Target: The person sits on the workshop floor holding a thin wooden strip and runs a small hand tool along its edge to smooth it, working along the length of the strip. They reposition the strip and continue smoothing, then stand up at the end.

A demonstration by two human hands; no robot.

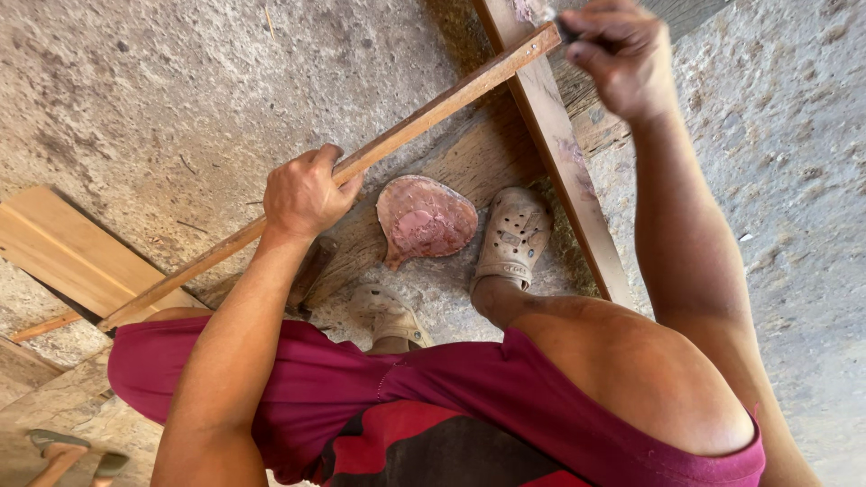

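Observation:
My left hand (305, 193) grips a long thin wooden strip (424, 115) near its middle and holds it slanting from lower left to upper right. The strip's far end lies across a wider wooden board (564, 171). My right hand (621, 50) is closed around a small dark tool (566, 32) right at that crossing. Most of the tool is hidden by my fingers.
I crouch on a rough concrete floor (162, 81) in beige clogs (512, 236). A pinkish worn pad (424, 218) lies between the strip and my feet. A light plank (68, 252) lies at the left, and a hammer (63, 451) at the lower left.

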